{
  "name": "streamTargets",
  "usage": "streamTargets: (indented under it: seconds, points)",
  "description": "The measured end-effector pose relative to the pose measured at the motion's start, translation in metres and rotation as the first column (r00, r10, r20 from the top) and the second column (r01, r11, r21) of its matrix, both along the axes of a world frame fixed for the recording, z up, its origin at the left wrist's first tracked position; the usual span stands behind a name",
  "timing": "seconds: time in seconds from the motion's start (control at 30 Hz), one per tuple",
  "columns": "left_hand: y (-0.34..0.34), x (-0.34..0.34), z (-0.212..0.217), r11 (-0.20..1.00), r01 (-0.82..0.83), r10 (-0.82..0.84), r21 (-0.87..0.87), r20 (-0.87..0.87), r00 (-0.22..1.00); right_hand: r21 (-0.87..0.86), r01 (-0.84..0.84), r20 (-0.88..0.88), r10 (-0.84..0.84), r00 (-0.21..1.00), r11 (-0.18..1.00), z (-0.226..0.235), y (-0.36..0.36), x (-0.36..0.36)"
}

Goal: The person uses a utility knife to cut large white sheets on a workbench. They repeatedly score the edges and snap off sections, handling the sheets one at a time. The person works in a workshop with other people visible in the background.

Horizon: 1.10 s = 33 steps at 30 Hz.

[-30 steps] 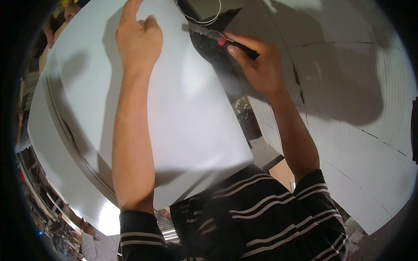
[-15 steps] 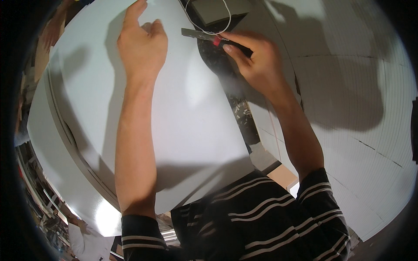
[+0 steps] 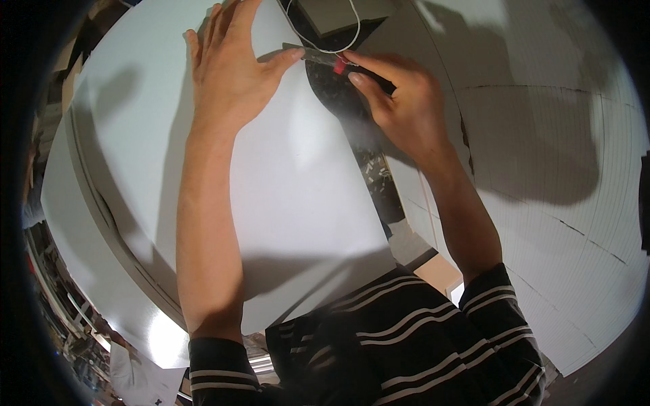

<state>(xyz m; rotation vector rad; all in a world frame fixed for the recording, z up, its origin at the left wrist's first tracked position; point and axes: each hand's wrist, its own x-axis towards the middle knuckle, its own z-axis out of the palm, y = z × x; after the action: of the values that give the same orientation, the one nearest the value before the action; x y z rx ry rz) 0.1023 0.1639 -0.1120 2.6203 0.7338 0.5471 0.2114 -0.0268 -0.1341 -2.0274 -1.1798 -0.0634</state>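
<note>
In my right hand (image 3: 409,101) is a flat-bladed hand tool (image 3: 319,56) with a narrow grey blade, a red collar and a dark handle; its exact kind does not show clearly. The blade points left, over the right edge of a large white panel (image 3: 305,196). My left hand (image 3: 233,74) is over the panel with its fingers spread, the thumb stretched right onto the blade near its tip. Part of the left fingertips runs off the top of the picture. A thin white loop of cord (image 3: 357,27) hangs beside the tool, close to my right fingers.
To the right lies a large pale surface (image 3: 535,149) with fine lines and dark cracks. Between it and the panel is a dark gap (image 3: 376,172) with pale chips in it. A curved pale edge strip (image 3: 101,203) runs along the panel's left. Clutter fills the far left.
My left hand has turned and spread its fingers, its thumb moving right onto the blade. My right hand and the tool have stayed nearly still.
</note>
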Motion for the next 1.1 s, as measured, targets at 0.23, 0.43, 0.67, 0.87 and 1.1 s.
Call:
streamTargets:
  seconds: [0.23,0.43,0.67,0.87,1.1]
  points:
    - [0.001,0.0,-0.002,1.0,0.014,-0.014,0.001,0.035,0.999,-0.067,-0.008,-0.088,0.003,0.996,0.998,0.004,0.004,0.001]
    - [-0.003,0.003,0.009,1.0,-0.003,0.002,-0.025,-0.039,0.999,-0.029,-0.021,-0.015,0.021,1.0,0.999,0.002,0.001,0.0]
    - [-0.006,0.002,0.015,0.995,-0.048,0.037,-0.082,-0.134,0.99,-0.068,0.011,0.022,-0.009,1.0,0.998,0.003,-0.002,-0.007]
    - [0.009,0.001,0.004,0.999,0.025,-0.027,-0.025,-0.062,0.998,-0.067,0.082,-0.006,-0.082,0.997,0.994,0.004,0.003,-0.015]
    - [0.006,-0.002,-0.004,0.999,0.013,-0.013,-0.033,-0.001,1.0,-0.027,0.101,0.055,-0.099,0.994,0.995,0.002,0.008,-0.016]
